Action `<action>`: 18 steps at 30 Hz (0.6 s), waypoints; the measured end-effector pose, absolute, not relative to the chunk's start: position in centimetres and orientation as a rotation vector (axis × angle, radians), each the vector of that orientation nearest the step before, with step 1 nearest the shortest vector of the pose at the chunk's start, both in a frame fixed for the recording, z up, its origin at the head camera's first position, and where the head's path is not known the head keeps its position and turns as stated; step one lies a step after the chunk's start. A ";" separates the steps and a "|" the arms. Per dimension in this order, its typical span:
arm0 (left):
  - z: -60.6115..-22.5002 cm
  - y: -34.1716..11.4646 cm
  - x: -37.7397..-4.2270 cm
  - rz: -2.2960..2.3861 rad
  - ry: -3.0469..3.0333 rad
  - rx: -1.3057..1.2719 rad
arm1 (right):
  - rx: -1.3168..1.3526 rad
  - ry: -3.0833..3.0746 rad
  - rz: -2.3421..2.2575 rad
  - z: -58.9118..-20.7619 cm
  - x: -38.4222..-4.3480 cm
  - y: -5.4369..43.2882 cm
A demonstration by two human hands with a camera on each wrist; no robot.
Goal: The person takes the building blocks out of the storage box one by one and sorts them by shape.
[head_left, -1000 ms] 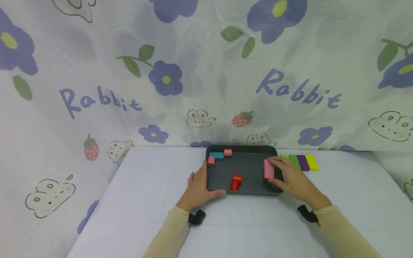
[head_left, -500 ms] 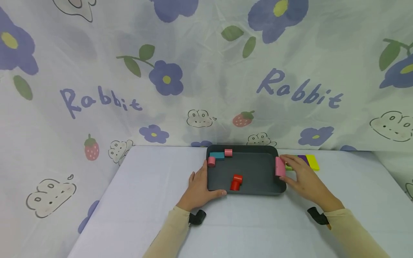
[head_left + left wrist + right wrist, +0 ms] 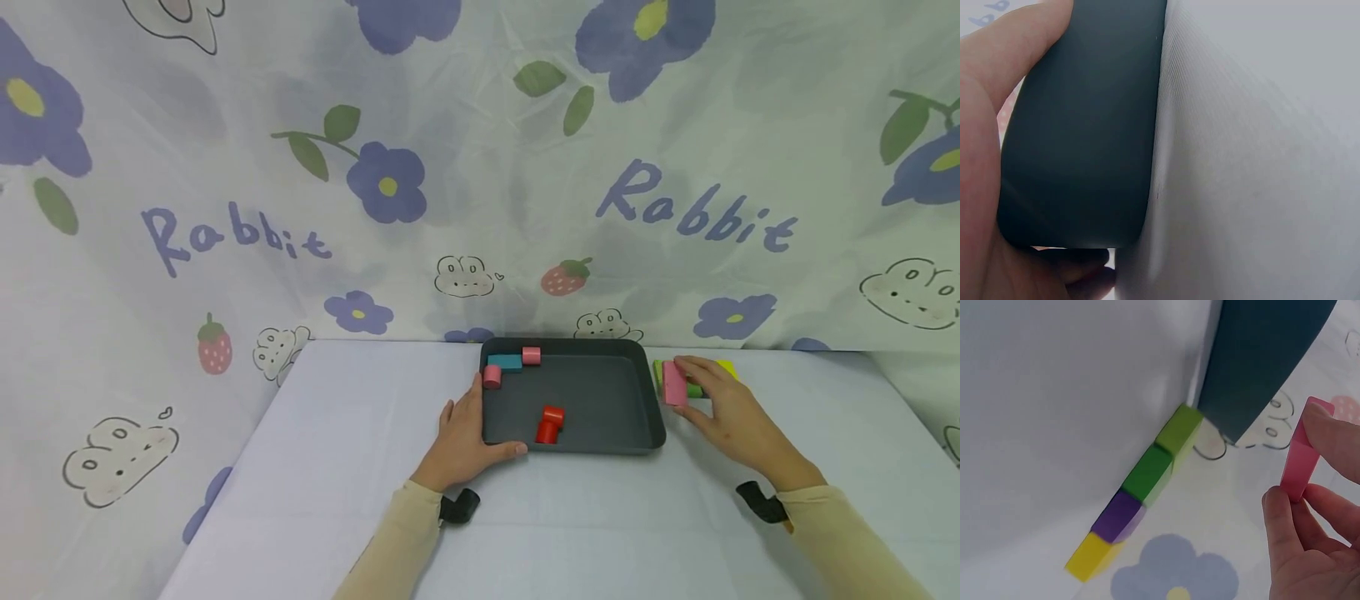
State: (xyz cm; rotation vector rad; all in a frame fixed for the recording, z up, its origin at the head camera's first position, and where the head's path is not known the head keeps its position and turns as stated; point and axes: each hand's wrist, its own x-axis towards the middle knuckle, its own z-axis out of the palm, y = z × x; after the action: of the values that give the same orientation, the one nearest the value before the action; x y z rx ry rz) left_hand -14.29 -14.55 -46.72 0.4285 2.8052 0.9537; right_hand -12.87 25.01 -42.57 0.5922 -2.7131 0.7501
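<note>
In the head view a dark grey tray (image 3: 585, 447) lies on the white table. My left hand (image 3: 461, 437) holds its front left corner, the thumb along the front rim and the fingers against the left side; the left wrist view shows the thumb over the tray's wall (image 3: 1085, 144). My right hand (image 3: 731, 421) pinches a pink rectangular block (image 3: 674, 383) just beyond the tray's right edge. In the right wrist view this pink block (image 3: 1302, 456) sits upright between thumb and fingertips, above table level. Part of the row of blocks behind it is hidden by the right hand.
Inside the tray are a blue block (image 3: 504, 362), two pink cylinders, one at the back (image 3: 531, 356), and two touching red cylinders (image 3: 547, 431). Right of the tray stand light green (image 3: 1179, 430), green (image 3: 1149, 472), purple (image 3: 1117, 515) and yellow (image 3: 1091, 556) blocks. A patterned curtain (image 3: 510, 208) hangs behind.
My right hand has carried the pink block rightwards, from over the tray's right part, across its rim, to beside the row of blocks. The left hand and tray have stayed in place.
</note>
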 end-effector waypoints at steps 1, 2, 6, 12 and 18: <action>-46.7 -14.6 -14.3 0.955 2.804 0.426 | 0.593 -2.713 0.746 -42.5 -12.9 25.2; -46.7 -14.6 -14.3 0.959 2.804 0.427 | 0.596 -2.714 0.741 -42.5 -12.9 25.5; -46.8 -14.6 -14.3 0.967 2.801 0.430 | 0.589 -2.731 0.721 -42.3 -13.0 26.4; -46.9 -14.7 -14.3 0.969 2.804 0.431 | 0.546 -2.775 0.692 -42.7 -13.2 27.4; -46.7 -14.6 -14.2 0.957 2.800 0.430 | 0.521 -2.794 0.700 -42.9 -13.2 28.3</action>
State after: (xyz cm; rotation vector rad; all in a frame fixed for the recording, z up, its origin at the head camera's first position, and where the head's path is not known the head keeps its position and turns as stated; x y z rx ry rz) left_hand -14.25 -14.63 -46.74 0.4295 2.7998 0.9572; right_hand -13.21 28.30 -42.94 0.5207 -2.7944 0.6996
